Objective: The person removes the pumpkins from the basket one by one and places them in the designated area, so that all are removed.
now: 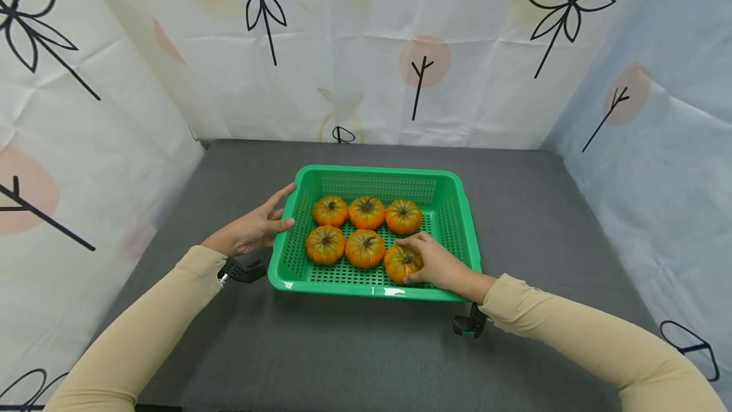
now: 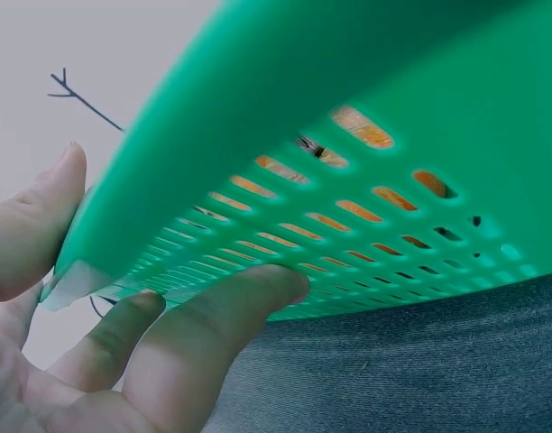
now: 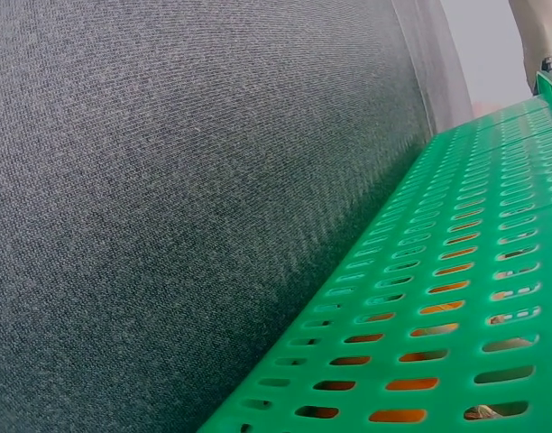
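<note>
A green plastic basket (image 1: 471, 234) with slotted walls stands on the grey table, holding several small orange pumpkins (image 1: 366, 213) in two rows. At its left end my left hand (image 1: 251, 229) grips the rim; the left wrist view shows the thumb by the rim and the fingers (image 2: 213, 334) against the slotted outer wall. My right hand (image 1: 437, 264) reaches over the front right of the basket and holds the front-row right pumpkin (image 1: 402, 262), thumb and fingers around its sides. In the right wrist view the basket wall (image 3: 438, 298) hides this hand.
Dark grey cloth covers the table (image 1: 343, 348) around the basket. White patterned curtains (image 1: 366, 81) stand at the back and both sides. Dark wrist devices (image 1: 470, 323) sit at the cuffs of the beige sleeves.
</note>
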{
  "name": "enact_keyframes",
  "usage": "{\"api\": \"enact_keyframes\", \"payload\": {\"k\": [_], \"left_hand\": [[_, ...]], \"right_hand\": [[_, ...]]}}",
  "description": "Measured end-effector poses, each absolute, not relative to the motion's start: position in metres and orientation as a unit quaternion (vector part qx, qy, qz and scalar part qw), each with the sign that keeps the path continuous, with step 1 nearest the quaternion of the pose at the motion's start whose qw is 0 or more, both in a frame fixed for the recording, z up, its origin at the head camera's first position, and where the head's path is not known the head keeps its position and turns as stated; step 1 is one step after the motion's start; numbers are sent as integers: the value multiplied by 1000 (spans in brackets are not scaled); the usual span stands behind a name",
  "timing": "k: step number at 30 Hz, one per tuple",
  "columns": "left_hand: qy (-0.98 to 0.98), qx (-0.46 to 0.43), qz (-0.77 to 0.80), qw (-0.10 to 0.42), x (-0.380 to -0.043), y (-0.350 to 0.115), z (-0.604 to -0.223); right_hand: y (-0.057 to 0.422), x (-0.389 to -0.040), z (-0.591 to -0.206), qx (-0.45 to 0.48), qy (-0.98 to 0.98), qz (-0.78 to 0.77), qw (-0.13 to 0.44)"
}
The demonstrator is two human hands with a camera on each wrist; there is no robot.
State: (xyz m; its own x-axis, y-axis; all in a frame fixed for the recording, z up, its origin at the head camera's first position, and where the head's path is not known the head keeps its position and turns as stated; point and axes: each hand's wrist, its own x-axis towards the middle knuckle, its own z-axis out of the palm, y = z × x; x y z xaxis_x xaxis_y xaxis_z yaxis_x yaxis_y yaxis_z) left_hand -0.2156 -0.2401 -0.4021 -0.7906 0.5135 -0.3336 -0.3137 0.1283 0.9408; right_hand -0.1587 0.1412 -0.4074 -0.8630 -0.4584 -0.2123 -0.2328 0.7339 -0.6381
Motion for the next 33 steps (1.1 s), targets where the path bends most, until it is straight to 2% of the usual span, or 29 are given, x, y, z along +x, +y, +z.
{"api": "enact_keyframes", "payload": {"k": [21,33], "left_hand": [[674,75,663,318,-215,-240,-403],[670,75,665,320,-217,-240,-404]], "right_hand": [[142,-160,-406,-204,911,-308,183],[151,-157,-388,-211,916,-304,154]]}}
